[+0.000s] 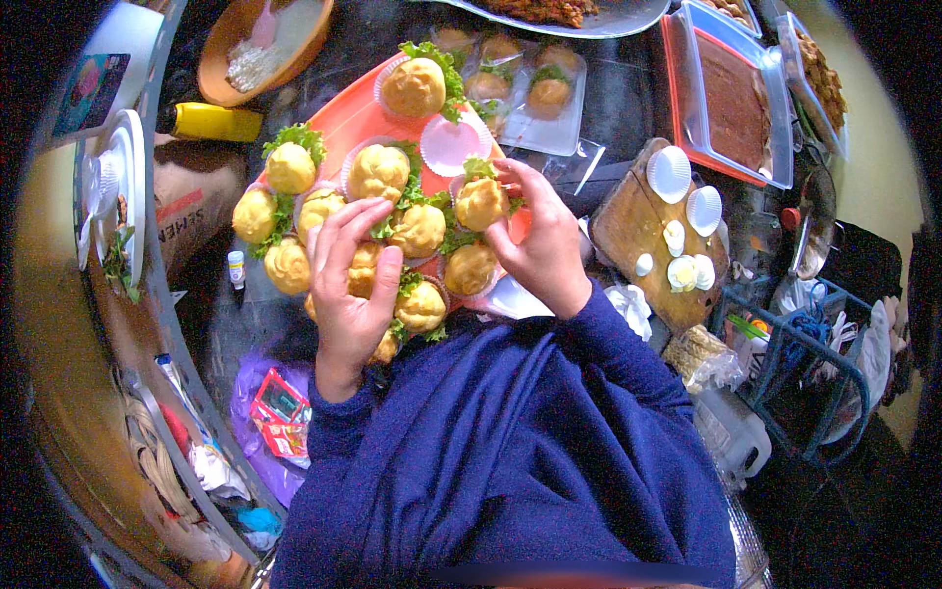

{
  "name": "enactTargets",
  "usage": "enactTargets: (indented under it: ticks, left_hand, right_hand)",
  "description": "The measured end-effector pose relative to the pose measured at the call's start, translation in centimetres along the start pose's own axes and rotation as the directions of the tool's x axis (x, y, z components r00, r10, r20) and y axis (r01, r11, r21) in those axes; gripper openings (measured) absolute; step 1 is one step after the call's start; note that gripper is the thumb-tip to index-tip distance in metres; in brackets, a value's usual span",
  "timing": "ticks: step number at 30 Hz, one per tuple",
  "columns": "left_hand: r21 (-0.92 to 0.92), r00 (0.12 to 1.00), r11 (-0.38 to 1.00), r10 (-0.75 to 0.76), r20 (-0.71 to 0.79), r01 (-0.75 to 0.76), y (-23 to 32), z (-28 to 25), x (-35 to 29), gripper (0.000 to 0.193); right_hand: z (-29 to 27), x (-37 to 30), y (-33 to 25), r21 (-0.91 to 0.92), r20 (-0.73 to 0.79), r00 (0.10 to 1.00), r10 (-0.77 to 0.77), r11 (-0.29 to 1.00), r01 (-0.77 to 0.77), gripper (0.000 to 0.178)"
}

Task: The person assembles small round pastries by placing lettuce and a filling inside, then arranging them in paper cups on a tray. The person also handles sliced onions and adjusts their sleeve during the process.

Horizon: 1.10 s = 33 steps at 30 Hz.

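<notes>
A flat orange plastic tray [343, 120] extends beyond both hands' fingertips. Left of the left fingers, a brown paper sack [186, 177] bears printed lettering. The left hand [348, 285] spreads loosely over golden puffs, contact unclear. The right hand [540, 236], half closed, pinches a round golden lettuce-filled puff [481, 203] between thumb and fingers. Leftward, a small white bottle's [236, 269] label is illegible.

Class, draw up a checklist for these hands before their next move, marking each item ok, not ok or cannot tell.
1. Right hand at a puff, thumb and fingers at its side: ok.
2. Left hand gripping anything: cannot tell; it covers what lies beneath.
3. Pink paper cup on the orange tray empty: ok.
4. Cutting board cleared: not ok; pale pieces and white paper cups lie on it.
</notes>
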<state>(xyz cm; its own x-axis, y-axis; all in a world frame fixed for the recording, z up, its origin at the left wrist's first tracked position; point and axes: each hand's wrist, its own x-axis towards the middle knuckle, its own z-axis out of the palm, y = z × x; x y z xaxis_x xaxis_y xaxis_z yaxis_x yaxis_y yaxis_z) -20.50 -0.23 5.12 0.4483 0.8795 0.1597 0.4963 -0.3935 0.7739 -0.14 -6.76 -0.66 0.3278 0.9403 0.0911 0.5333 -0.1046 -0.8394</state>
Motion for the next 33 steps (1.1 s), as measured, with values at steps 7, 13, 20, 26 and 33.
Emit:
enactTargets:
  ticks: [7, 13, 20, 26, 33]
  left_hand:
    - [0.041, 0.999, 0.999, -0.027, -0.023, 0.028, 0.0, -0.6, -0.1, 0.03]
    - [0.051, 1.0, 0.999, 0.001, -0.03, 0.0, -0.1, -0.6, -0.1, 0.031]
    - [0.051, 1.0, 0.999, 0.003, -0.03, -0.002, 0.3, -0.5, 0.0, 0.031]
    - [0.025, 0.997, 0.998, 0.059, 0.047, -0.06, 1.0, 0.6, 0.6, 0.032]
    - [0.01, 0.985, 0.992, 0.12, 0.122, -0.123, 2.3, 1.6, 0.7, 0.032]
  right_hand:
    - [0.3, 0.0, 0.4, -0.085, -0.047, 0.999, -0.013, 0.996, 0.009, 0.051]
    - [-1.1, 0.2, -0.5, -0.094, -0.048, 0.999, -0.013, 0.996, 0.009, 0.044]
    - [-4.9, -0.3, -0.8, -0.055, -0.091, 0.996, -0.013, 0.998, 0.008, 0.019]
    - [-11.3, -1.4, 1.1, -0.086, -0.45, 0.893, 0.001, 0.995, -0.045, 0.028]
    - [-18.1, -3.7, 4.2, -0.018, -0.645, 0.749, 0.151, 0.977, -0.212, 0.035]
